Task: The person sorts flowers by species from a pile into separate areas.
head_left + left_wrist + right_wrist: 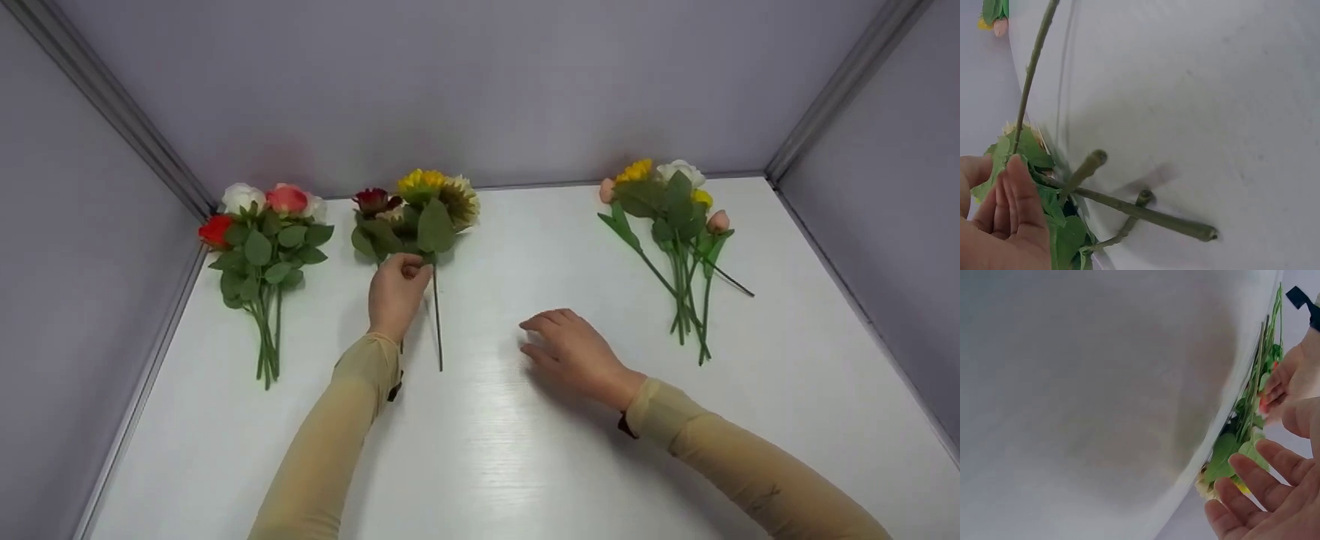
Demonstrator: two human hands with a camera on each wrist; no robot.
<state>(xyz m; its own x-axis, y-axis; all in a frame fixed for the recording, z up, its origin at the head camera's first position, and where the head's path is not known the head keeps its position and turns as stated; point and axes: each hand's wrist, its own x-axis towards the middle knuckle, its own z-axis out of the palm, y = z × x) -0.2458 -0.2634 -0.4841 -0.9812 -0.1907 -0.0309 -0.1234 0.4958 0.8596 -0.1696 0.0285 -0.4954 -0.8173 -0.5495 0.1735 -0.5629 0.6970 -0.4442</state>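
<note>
In the head view my left hand is at the middle bunch of artificial flowers, with its thumb and fingertips pinching a long thin flower stem just under a broad leaf. The left wrist view shows this stem rising from the fingertips, while several thicker stems stick out beside the hand. Dark red, yellow and cream blooms top that bunch, lying toward the back wall. My right hand hovers over the white table, its fingers spread and slightly bent, holding nothing. Its palm and fingers show in the right wrist view.
At the left lies a bunch of roses in white, coral and red, stems toward me. A mixed bunch with yellow, white and pink blooms lies at the right, one stem crossing sideways. Grey walls enclose the table at the back and both sides.
</note>
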